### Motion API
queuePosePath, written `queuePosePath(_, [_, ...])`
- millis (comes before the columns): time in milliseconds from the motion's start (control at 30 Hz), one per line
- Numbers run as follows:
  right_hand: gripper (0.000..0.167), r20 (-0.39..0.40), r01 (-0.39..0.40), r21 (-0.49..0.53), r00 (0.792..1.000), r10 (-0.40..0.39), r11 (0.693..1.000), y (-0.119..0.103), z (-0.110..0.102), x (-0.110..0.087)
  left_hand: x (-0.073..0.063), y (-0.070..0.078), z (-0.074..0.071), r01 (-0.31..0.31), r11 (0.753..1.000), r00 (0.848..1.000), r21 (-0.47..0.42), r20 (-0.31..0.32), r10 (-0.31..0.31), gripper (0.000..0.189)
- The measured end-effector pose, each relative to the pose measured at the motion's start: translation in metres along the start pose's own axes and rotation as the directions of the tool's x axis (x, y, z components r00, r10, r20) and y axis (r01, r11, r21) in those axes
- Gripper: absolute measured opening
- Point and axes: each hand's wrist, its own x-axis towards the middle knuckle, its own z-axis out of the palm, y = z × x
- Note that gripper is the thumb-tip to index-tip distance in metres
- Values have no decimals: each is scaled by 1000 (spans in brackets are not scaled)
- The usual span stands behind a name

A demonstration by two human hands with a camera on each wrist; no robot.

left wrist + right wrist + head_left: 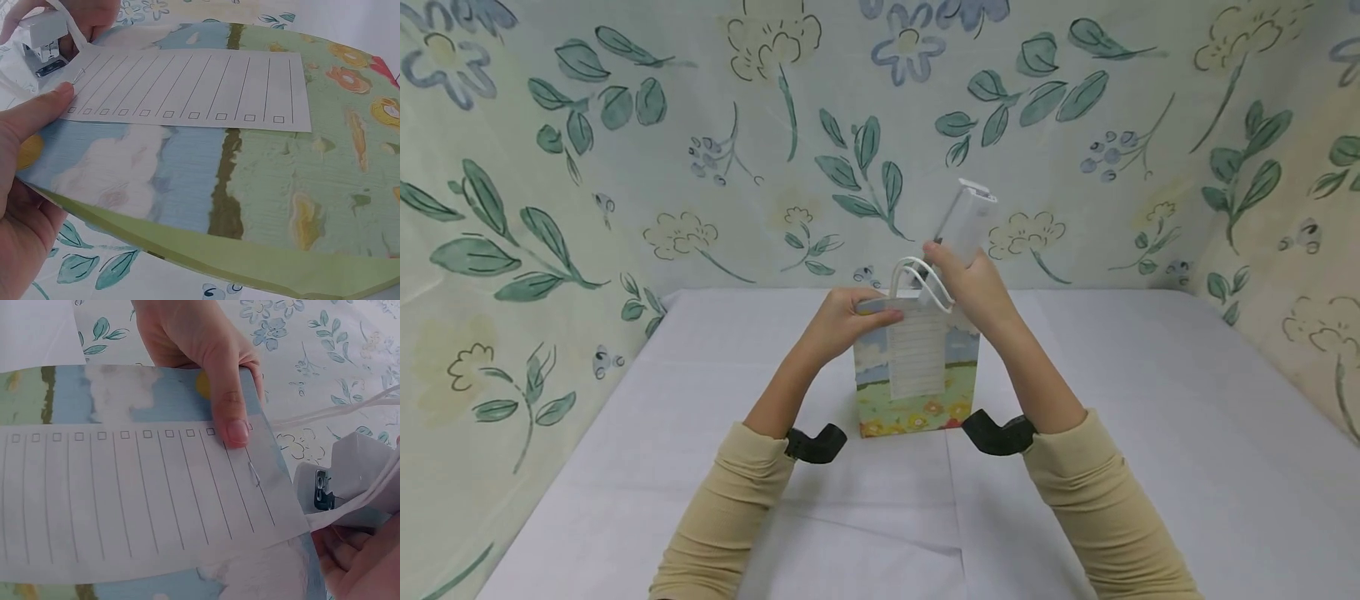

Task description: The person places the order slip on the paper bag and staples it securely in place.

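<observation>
A paper gift bag with a painted sky and flower meadow stands upright on the table. On its front lies a white checklist sheet with ruled lines and small boxes. A thin metal staple shows near the sheet's top edge in the right wrist view. My left hand pinches the bag's upper left edge, thumb across the front onto the sheet. Above the top right of the bag, my right hand grips a white stapler, tilted with its nose down by the white handles.
White cloth covers the table. Behind and at the sides hangs a floral curtain. A black wrist mount sits on the left forearm and another black mount on the right.
</observation>
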Motion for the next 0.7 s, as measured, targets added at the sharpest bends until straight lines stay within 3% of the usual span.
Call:
queuePosePath(133, [63, -69, 5, 58, 998, -1, 998, -1, -4, -1, -1, 0, 0, 1, 1000, 1000, -29, 21, 0, 25])
queuePosePath(367, [58, -117, 98, 194, 990, -77, 976, 7, -13, -2, -3, 2, 1, 23, 998, 999, -60, 24, -22, 26])
queuePosePath(700, [56, -134, 74, 341, 991, -29, 937, 21, -24, -7, -1, 2, 2, 34, 996, 999, -88, -4, -34, 26])
